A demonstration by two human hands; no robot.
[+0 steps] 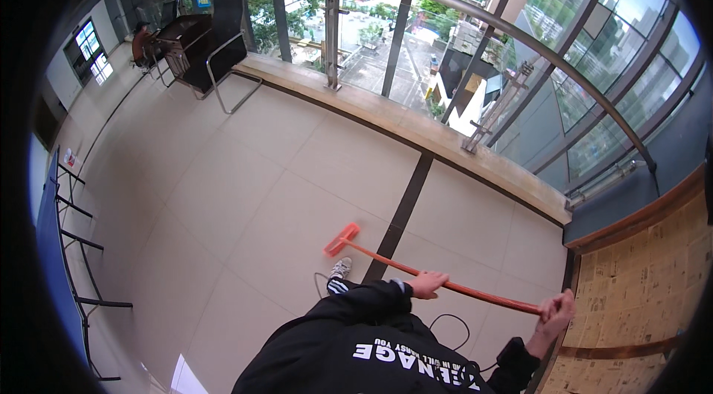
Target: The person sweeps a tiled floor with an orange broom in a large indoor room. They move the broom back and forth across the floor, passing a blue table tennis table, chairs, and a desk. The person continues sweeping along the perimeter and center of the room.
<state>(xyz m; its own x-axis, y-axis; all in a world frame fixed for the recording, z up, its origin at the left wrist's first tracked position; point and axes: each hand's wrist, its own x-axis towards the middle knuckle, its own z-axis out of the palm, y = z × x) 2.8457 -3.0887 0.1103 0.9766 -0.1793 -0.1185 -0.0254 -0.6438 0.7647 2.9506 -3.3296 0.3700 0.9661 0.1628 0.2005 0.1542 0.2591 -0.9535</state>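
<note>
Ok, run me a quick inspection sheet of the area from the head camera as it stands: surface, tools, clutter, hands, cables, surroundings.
Surface: pale tiled floor with a dark strip running across it.
Job's things: orange broom, head down on the tiles by a sneaker.
Clutter: white sheet on the floor at the lower edge.
Grippers: left hand closed around mid-handle; right hand closed on the handle end.
Cables: thin black cable looping near the torso.
Surroundings: curved metal railing before glass, black chairs far left, blue table, a person seated in the far corner.
</note>
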